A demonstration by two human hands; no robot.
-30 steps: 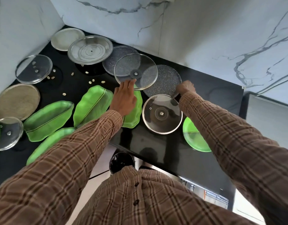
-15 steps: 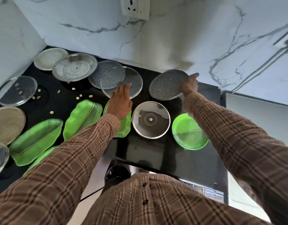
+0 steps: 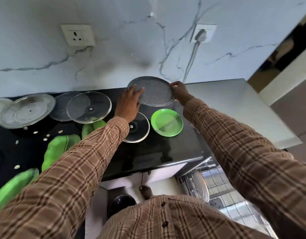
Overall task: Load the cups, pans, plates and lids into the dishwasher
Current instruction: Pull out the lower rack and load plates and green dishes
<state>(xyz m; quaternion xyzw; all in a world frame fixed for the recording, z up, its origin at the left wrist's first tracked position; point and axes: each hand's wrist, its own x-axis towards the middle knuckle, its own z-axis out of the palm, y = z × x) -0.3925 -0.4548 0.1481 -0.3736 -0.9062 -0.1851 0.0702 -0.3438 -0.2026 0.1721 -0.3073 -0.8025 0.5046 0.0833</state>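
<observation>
Stretching across the black countertop (image 3: 148,152), both arms lift a speckled grey plate (image 3: 154,92) near the wall: the left hand (image 3: 128,102) lies flat-fingered on its near edge, the right hand (image 3: 179,91) pinches the far rim. That loose left support could let it slip onto the glass lid (image 3: 140,130) below.

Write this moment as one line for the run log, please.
phase: picking up | item: speckled grey plate | right hand: grips right rim | left hand: fingers flat on left rim | dishwasher rack: open, lower right
</observation>
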